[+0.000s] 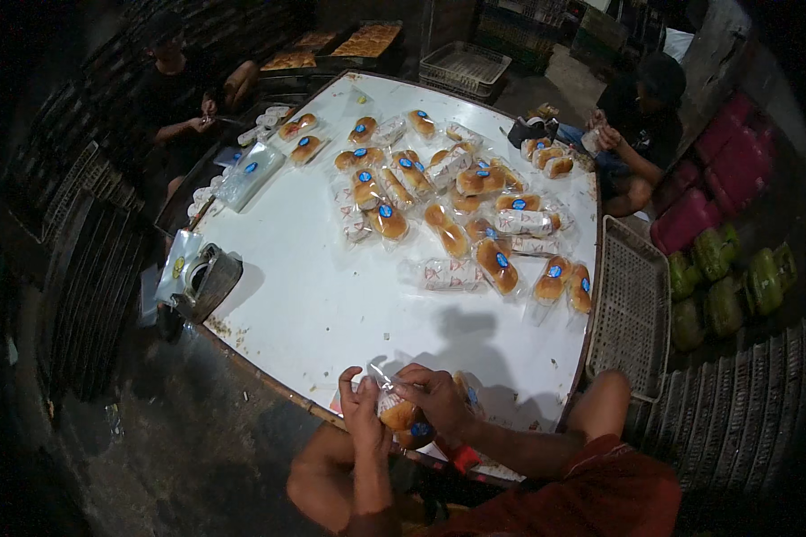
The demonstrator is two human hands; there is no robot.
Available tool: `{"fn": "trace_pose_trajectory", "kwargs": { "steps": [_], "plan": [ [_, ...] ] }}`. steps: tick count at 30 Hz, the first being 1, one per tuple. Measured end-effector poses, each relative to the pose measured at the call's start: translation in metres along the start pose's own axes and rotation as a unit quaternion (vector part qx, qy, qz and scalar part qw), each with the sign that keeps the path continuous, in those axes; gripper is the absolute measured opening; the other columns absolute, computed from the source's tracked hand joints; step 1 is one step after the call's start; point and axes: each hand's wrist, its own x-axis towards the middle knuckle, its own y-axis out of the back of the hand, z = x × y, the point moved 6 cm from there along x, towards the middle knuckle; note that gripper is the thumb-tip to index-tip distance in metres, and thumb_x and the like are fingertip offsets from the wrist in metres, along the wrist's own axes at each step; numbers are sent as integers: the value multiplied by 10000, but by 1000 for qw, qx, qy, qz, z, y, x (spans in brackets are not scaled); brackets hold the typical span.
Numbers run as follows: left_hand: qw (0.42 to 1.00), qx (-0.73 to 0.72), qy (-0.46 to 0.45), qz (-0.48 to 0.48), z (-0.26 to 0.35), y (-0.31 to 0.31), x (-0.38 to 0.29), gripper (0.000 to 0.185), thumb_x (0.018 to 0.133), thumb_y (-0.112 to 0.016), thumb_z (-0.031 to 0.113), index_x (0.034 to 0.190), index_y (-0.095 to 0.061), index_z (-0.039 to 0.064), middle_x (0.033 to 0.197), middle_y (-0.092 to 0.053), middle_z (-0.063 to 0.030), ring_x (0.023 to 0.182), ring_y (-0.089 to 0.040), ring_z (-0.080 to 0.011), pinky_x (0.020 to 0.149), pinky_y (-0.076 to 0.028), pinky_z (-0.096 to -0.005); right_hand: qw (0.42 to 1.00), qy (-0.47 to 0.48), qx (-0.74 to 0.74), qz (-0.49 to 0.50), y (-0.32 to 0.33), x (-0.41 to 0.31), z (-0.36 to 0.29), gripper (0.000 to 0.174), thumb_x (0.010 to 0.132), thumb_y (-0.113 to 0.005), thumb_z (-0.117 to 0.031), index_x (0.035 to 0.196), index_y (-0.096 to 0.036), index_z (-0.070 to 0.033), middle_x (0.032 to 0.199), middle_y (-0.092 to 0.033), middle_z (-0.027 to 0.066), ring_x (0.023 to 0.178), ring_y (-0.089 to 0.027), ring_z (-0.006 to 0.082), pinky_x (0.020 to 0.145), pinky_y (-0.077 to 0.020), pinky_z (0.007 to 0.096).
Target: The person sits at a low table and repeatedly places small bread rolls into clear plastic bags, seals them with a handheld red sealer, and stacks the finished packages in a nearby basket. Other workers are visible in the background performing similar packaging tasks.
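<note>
At the near edge of the white table point(295, 288), my left hand point(365, 416) and my right hand point(443, 403) hold a bread roll in a clear plastic bag point(401, 416). The bag's gathered top is pinched between the fingers of both hands. Golden crust and a blue round sticker show on the bagged bread, and part of it is hidden by my hands. Just beyond my right wrist lies another bagged roll point(470, 393), partly covered. A red object point(463, 458) sits below my right forearm; its kind is unclear.
Many bagged rolls point(389, 220) lie across the table's middle and right. A tape dispenser point(208, 282) stands on the left corner, near a stack of clear bags point(250, 176). Two people sit at the far sides. A plastic crate point(628, 309) adjoins the right edge.
</note>
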Motion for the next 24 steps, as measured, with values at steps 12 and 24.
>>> {"fn": "trace_pose_trajectory", "kwargs": {
  "steps": [12, 24],
  "plan": [
    [975, 191, -111, -35, 42, -25, -26, 337, 893, -649, -28, 1205, -524, -9, 900, -659, -87, 863, -611, -146, 825, -485, -282, 969, 142, -203, 18, -11, -4, -52, 189, 854, -674, 2, 1039, -637, 19, 1024, -663, 137, 1012, -640, 213, 871, -512, 332],
    [944, 222, -246, 5, 45, -32, -34, 23, 926, -532, -26, 932, -537, -4, 1041, -522, -118, 1019, -551, -227, 910, -444, -332, 981, 152, -103, 67, -10, -2, -39, 125, 859, -622, 22, 964, -562, -11, 1016, -564, 115, 938, -569, 189, 839, -469, 304]
  ]
}}
